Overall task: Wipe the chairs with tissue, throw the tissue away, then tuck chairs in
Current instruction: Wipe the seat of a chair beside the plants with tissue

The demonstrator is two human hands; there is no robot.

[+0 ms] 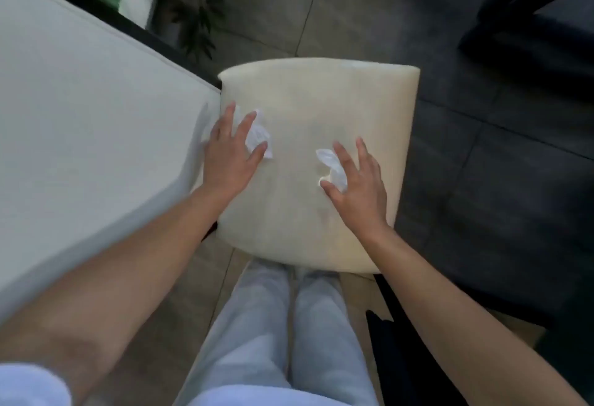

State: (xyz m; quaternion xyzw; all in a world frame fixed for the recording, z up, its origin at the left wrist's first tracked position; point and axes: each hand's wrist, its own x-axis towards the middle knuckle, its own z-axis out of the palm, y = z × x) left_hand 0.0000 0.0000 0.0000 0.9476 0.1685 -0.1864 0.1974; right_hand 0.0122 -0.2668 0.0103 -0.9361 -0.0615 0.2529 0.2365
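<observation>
A cream cushioned chair seat [321, 106] fills the middle of the head view, right below me. My left hand [229, 151] lies flat on its left side with spread fingers, pressing a crumpled white tissue [258, 135] against the cushion. My right hand [356, 180] presses a second white tissue [331, 163] onto the seat's right half, its fingers straight and spread. Both tissues poke out from under the fingers.
A white table [80, 109] runs along the left, its edge touching the seat. Dark chair frames [530, 35] stand at the upper right on the grey tiled floor [353, 7]. A plant [199, 26] sits beyond the table. My legs in light jeans [283, 325] stand behind the seat.
</observation>
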